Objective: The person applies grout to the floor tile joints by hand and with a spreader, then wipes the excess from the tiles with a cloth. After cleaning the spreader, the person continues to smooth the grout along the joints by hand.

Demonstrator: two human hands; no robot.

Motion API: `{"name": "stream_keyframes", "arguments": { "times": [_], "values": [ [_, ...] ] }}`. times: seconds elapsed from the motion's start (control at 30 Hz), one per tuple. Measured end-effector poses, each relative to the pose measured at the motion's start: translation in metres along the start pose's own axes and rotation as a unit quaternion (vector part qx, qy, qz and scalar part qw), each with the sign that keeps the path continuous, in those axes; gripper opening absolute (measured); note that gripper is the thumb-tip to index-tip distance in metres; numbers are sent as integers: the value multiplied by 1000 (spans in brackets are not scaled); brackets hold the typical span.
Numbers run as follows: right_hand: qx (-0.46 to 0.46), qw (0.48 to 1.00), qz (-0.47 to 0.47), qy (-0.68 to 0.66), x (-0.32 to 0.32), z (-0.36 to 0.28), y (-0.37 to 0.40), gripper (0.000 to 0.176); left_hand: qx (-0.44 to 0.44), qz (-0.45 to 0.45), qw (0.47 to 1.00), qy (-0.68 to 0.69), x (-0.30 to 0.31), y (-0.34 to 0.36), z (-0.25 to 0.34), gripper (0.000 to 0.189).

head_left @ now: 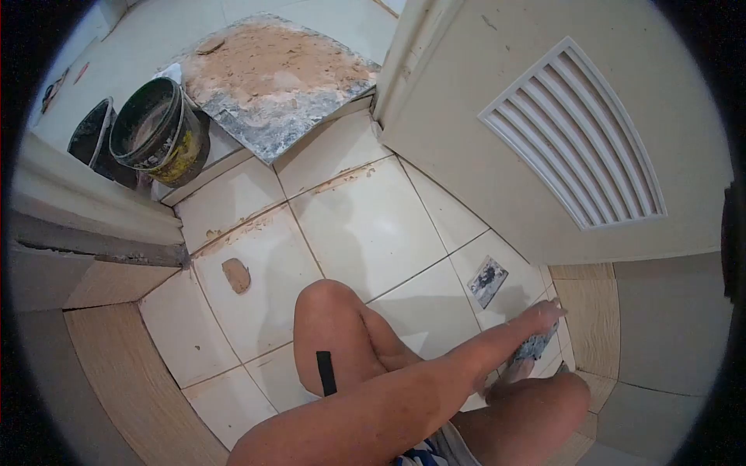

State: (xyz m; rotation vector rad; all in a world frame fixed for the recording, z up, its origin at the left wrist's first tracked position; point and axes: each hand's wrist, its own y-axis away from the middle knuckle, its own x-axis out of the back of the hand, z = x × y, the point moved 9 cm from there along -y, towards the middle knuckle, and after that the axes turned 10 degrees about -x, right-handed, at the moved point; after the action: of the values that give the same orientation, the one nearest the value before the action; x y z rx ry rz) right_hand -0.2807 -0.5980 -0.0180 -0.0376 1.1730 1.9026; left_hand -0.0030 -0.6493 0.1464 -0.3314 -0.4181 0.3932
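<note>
My left arm reaches across my legs to the right, and its hand (544, 314) is closed at the upper edge of a flat grey-blue speckled piece (536, 344) near the wall base. Just below this piece shows a patch of dusty skin (522, 371), partly hidden by my left forearm and right knee; I cannot tell whether it is my right hand. On the floor tiles beyond my left hand lies a small grey rectangular piece (488, 281) with a dark smear. A dark-edged object (563, 368) is partly visible beside my right knee.
A mottled board (273, 133) bears a spread of brown powdery material (272, 62). Two black buckets, one in front with yellow marks (177, 153), stand beside it. A brown lump (236, 276) lies on the white tiles. A door with a slatted vent (575, 136) stands to the right.
</note>
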Motion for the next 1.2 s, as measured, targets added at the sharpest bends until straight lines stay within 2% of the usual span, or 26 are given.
{"name": "stream_keyframes", "arguments": {
  "times": [0.13,0.2,0.27,0.3,0.33,0.37,0.4,0.43,0.47,0.5,0.53,0.57,0.63,0.7,0.87,0.93,1.07,1.13,1.17,1.2],
  "values": [
    [-119,992,3,-51,-28,26,-38,50,15,10,1000,-12,7,-1,-17,58],
    [-176,981,-2,-83,-41,41,-53,50,63,11,997,-36,0,0,-44,57],
    [-223,968,-3,-111,-53,51,-66,49,46,22,998,-41,17,10,-34,54],
    [-231,967,2,-106,-58,56,-76,49,27,36,998,-51,30,11,-28,51],
    [-234,966,2,-110,-60,61,-83,49,52,-4,994,-97,35,11,-28,37],
    [-129,986,69,77,-50,49,-90,49,55,-7,994,-99,35,11,-39,37],
    [-20,956,127,262,-54,36,-96,49,52,4,989,-137,41,8,-56,31],
    [93,878,178,434,-69,26,-95,50,48,16,983,-174,48,7,-65,25],
    [202,754,219,585,-97,20,-91,50,49,15,982,-180,60,6,-60,25],
    [300,590,249,707,-134,32,-85,50,54,29,983,-171,82,9,-44,21],
    [198,672,48,712,-149,115,-102,46,59,44,984,-162,100,14,-28,18],
    [172,676,14,716,-153,131,-109,46,62,44,984,-164,108,20,-21,18],
    [203,636,60,742,-160,127,-109,45,83,-11,965,-250,108,25,-17,16],
    [214,621,97,748,-163,121,-108,44,82,1,961,-264,101,29,-49,19],
    [198,595,114,770,-163,137,-127,41,125,20,968,-216,111,29,-62,38],
    [191,587,119,778,-155,142,-131,41,215,80,950,-211,127,54,-74,49],
    [166,582,113,788,-147,155,-159,39,205,120,942,-236,149,67,-73,57],
    [152,575,113,796,-135,162,-174,38,274,-10,941,-198,165,88,-51,64],
    [137,574,105,800,-131,170,-182,38,277,-11,940,-199,172,94,-61,64],
    [137,571,107,802,-131,175,-187,37,295,-50,929,-220,175,100,-71,66]
  ]
}}
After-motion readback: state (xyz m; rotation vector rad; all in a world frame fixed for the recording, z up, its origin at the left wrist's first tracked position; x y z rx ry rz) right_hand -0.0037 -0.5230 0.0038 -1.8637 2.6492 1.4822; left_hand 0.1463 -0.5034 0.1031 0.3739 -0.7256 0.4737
